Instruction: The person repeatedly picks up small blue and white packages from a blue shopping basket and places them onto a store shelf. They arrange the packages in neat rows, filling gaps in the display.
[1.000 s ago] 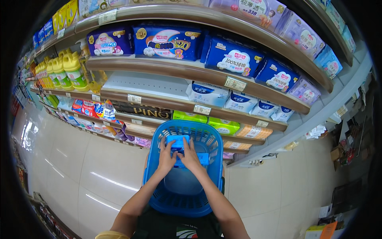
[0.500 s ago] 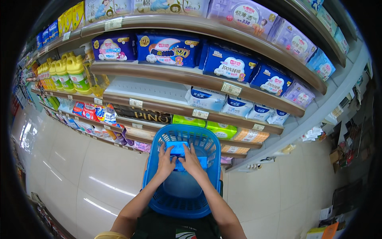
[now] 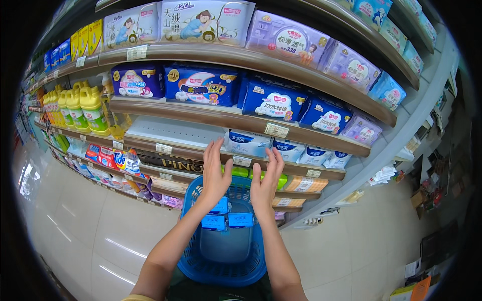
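Note:
Both of my hands are raised over the far part of a blue plastic basket [image 3: 223, 276], held apart with nothing between them. My left hand [image 3: 216, 178] is open, fingers pointing up toward the shelf. Facing it, my right hand [image 3: 266, 185] is open too, its fingertips close to the white-and-blue packs. Inside the basket lie three small blue packs [image 3: 241, 219], below my hands. On the shelf just beyond my fingers stands a wide white-and-blue pack [image 3: 246, 143], with smaller similar packs [image 3: 287, 149] to its right.
Dark blue packs [image 3: 201, 88] fill the shelf above, and purple packs [image 3: 288, 40] the one higher. Yellow bottles [image 3: 93, 110] stand at the left. Green packs [image 3: 241, 171] and orange packs [image 3: 306, 184] sit lower, partly behind my hands. A tiled floor [image 3: 346, 236] surrounds the basket.
My hands have let go of the blue packs in the basket and lifted away from them, up and forward toward the shelf. The view has tilted up a little.

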{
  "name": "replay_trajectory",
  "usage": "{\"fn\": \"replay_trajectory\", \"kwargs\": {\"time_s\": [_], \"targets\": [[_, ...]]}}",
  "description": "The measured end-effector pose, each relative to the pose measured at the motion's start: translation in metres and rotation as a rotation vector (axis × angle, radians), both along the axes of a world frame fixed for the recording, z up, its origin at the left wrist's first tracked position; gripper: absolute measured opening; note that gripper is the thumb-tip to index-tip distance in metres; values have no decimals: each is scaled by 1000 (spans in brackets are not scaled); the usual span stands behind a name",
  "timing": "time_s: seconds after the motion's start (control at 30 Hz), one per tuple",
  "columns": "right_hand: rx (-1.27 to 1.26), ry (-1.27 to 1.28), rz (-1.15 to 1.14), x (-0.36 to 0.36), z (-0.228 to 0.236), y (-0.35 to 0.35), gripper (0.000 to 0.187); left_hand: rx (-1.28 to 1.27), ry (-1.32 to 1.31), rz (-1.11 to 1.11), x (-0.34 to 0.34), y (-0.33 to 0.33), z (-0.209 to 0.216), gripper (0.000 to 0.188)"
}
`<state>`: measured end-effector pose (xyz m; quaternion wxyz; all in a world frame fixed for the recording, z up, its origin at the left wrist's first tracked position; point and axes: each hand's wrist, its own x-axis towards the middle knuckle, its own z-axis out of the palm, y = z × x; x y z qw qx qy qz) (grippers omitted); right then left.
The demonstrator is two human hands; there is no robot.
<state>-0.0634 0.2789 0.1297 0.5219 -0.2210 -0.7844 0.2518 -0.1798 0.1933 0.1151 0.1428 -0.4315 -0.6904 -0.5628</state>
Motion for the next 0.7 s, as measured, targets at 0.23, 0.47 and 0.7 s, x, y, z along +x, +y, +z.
{"fn": "replay_trajectory", "kwargs": {"time_s": [0.23,0.47,0.7], "targets": [[-4,-90,-28,-20,-18,18,76,-4,-239,-117,-25,44,5,78],[-128,-111,-35,-20,-18,22,81,-19,-262,-117,-27,52,2,75],[-210,-39,73,-14,-19,19,73,226,-361,-252,-23,47,-17,62]]}}
